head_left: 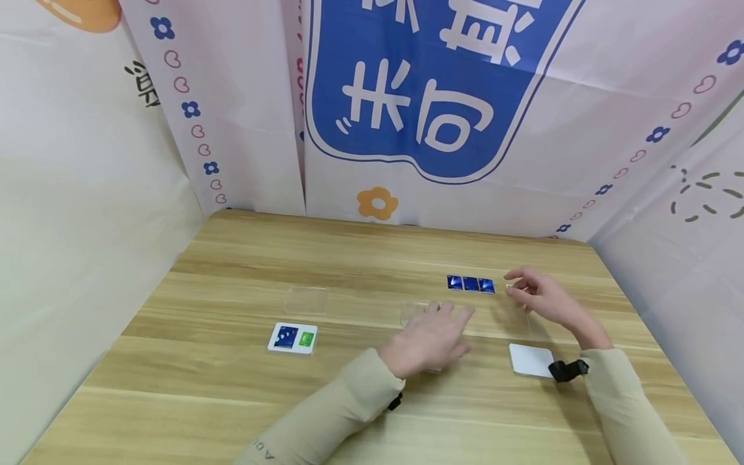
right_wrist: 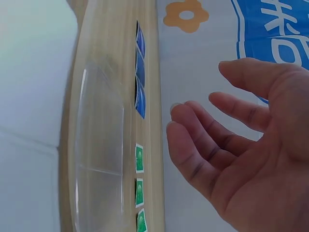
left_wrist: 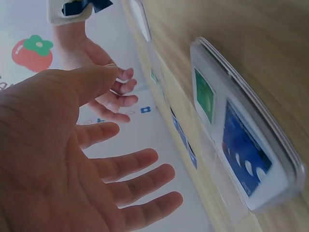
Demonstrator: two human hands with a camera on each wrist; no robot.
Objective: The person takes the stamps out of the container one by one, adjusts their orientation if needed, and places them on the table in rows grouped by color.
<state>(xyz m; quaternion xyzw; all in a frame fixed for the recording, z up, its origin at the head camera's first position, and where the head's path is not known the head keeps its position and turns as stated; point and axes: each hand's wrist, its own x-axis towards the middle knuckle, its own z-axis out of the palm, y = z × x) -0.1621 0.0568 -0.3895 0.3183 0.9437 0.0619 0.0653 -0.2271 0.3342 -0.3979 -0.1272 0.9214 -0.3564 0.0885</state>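
My left hand (head_left: 429, 339) hovers over the middle of the table, fingers spread and holding nothing. Below it, mostly hidden in the head view, lies a white card with a blue moon picture and a green picture (left_wrist: 241, 145), cased in clear plastic. My right hand (head_left: 540, 297) is above the table at the right, its fingers loosely bent and nothing between them. Near its fingertips lies a row of three small blue pictures (head_left: 471, 284). Small green pictures (right_wrist: 139, 192) line up beyond a clear plastic plate (right_wrist: 100, 164) in the right wrist view.
A similar white card with blue and green pictures (head_left: 293, 339) lies at the left, with a clear plate (head_left: 306, 301) behind it. Another clear plate (head_left: 409, 313) is partly under my left hand. A blank white card (head_left: 531, 360) sits beside my right wrist. Printed cloth (head_left: 250, 129) encloses the table.
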